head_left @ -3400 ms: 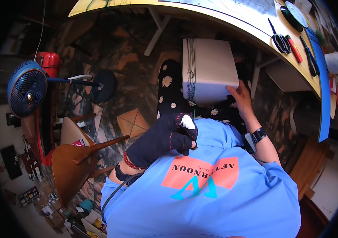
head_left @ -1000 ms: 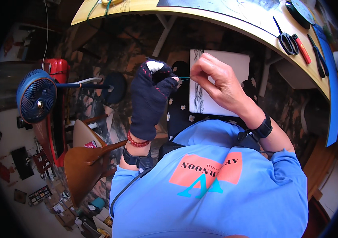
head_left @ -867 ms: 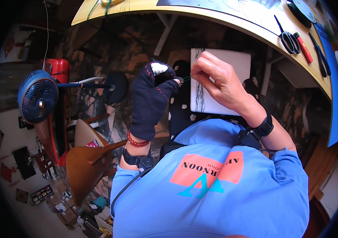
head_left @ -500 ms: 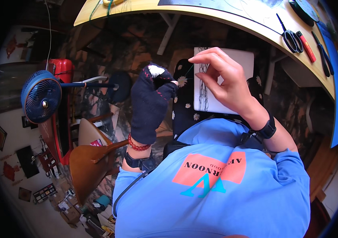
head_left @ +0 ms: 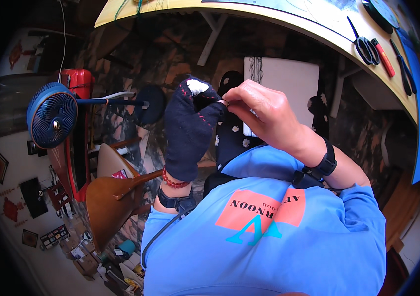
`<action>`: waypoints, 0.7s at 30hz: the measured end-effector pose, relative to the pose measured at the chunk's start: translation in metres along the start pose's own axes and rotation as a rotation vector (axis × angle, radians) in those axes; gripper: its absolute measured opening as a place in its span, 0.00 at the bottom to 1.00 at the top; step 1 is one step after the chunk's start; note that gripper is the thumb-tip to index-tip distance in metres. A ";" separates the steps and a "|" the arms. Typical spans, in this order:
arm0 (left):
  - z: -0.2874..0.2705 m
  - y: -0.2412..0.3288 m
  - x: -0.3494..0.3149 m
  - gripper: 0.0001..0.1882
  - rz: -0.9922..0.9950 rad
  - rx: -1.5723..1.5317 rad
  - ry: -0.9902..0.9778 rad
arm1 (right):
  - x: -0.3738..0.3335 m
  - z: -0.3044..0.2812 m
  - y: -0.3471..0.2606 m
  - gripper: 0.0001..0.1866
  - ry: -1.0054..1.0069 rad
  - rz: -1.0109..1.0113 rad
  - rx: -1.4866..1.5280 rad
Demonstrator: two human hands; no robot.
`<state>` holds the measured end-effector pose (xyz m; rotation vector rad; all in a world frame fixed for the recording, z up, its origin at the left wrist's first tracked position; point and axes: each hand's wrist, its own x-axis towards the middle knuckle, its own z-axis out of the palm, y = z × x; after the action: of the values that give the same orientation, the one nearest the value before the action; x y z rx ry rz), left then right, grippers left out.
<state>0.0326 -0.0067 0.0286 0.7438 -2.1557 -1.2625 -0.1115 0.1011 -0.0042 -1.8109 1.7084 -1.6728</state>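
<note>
step in hand, as judged: fine two-handed fingertip work; the wooden tabletop curves across the top and down the right, its edge apart from the fingers; a brown wooden chair bounds the lower left, a blue fan above it; the white box rests on floral black trousers, a gap between box and tabletop giving, it seems, room to move; the black-gloved left hand and bare right hand, the latter overlapping the box's near left corner in view, meet at pinched thumb and forefinger; what they grip is too small to tell; dark strands run along the box's left end; the next move seems to call for small, steady finger motions clear of them.
</note>
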 end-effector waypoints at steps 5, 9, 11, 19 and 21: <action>0.002 0.001 0.001 0.13 0.002 -0.024 -0.031 | -0.004 -0.004 0.002 0.08 0.018 -0.013 -0.030; 0.002 0.003 0.001 0.13 -0.025 -0.103 -0.073 | -0.005 -0.009 0.002 0.07 -0.007 -0.038 -0.039; 0.004 0.000 0.001 0.12 -0.060 -0.130 -0.083 | -0.005 -0.011 0.002 0.08 -0.002 -0.054 -0.042; 0.009 -0.002 0.004 0.12 -0.181 -0.324 0.026 | -0.005 -0.016 0.001 0.07 0.069 0.056 -0.001; 0.008 0.000 0.004 0.11 -0.160 -0.221 -0.014 | -0.005 -0.018 0.000 0.07 0.076 0.086 0.016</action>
<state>0.0244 -0.0052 0.0257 0.8274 -1.9576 -1.5619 -0.1236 0.1145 0.0000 -1.6622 1.7702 -1.7360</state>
